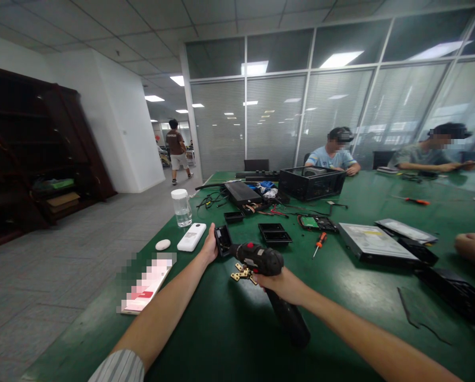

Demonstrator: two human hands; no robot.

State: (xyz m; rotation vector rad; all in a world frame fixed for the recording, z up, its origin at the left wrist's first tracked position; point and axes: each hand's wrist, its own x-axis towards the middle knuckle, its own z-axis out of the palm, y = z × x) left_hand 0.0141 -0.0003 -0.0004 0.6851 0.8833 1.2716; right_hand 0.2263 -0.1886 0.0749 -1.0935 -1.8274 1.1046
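Observation:
My right hand is wrapped round the grip of a black cordless drill with red buttons. The drill's front end points left at a small black plastic case, which my left hand holds by its left side. Whether the drill's bit touches the case I cannot tell. Just below the drill body show several gold-coloured metal pieces, close to my right fingers; whether they are held or lie on the table is unclear. Two black trays sit together beyond the drill, and another small black tray lies farther back.
On the green table stand a lidded clear jar, a white device and a phone. An orange screwdriver, an optical drive and a black computer case are beyond. Another person's hand rests at right.

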